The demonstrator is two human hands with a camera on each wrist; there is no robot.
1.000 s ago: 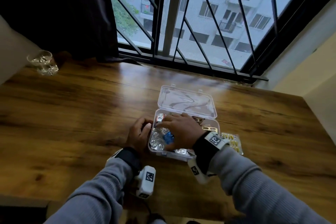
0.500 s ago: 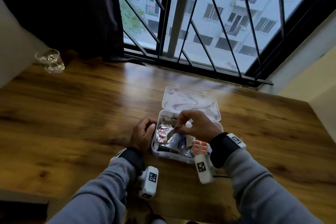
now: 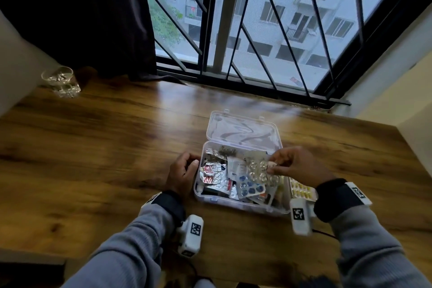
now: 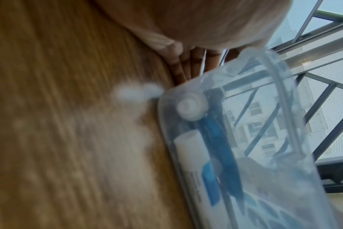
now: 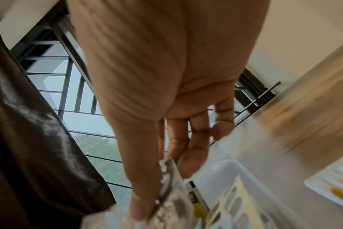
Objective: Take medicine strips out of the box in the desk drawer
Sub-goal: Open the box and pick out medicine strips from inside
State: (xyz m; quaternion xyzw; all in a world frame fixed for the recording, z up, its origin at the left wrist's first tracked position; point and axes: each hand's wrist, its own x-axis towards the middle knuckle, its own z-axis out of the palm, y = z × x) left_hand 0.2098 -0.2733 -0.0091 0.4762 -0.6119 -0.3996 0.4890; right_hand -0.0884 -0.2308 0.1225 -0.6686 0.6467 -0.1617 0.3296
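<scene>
A clear plastic box (image 3: 243, 204) sits open on the wooden desk (image 3: 105, 147), its lid (image 3: 243, 130) folded back toward the window. Several medicine strips fill it, among them a blue-pill strip (image 3: 250, 186) and a red-printed one (image 3: 210, 169). My right hand (image 3: 294, 165) pinches a silver blister strip (image 3: 261, 169) by its edge, held above the box's right half; the same silver strip (image 5: 172, 195) shows between thumb and fingers in the right wrist view. My left hand (image 3: 182, 173) rests curled against the box's left wall (image 4: 206, 124).
A yellow-capsule strip (image 3: 301, 190) lies on the desk just right of the box. A glass (image 3: 61, 81) stands at the far left corner. A dark curtain (image 3: 77, 14) and a barred window (image 3: 268, 30) bound the far edge; a cream wall (image 3: 409, 105) closes the right side.
My right hand went from lying flat on the box's contents to pinching a silver strip and has lifted it rightward. The left hand stayed at the box's left side.
</scene>
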